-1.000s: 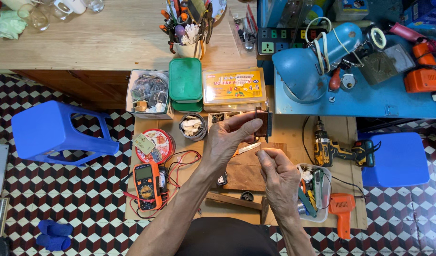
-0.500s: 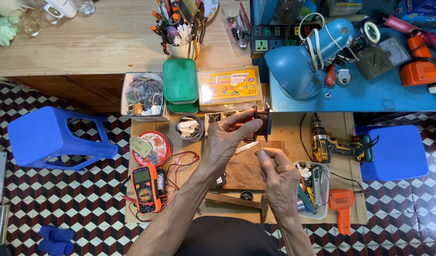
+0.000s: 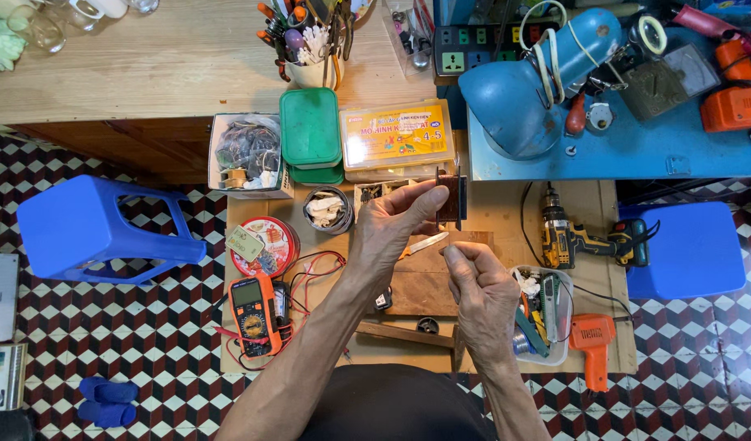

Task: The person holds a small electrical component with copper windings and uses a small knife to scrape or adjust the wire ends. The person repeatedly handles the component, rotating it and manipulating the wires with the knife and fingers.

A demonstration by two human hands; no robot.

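A small dark rectangular part (image 3: 452,198) is pinched between thumb and fingers of the left hand (image 3: 392,233), raised over the low wooden bench (image 3: 506,214). The right hand (image 3: 479,296) is curled into a loose fist just below it; whether it grips something thin I cannot tell. The work looks mid-way: the part is lifted and being handled, not set down. A craft knife (image 3: 424,243) lies on the wooden board (image 3: 420,282) beneath, with 1 orange multimeter (image 3: 253,313) left and a cordless drill (image 3: 565,238) right.
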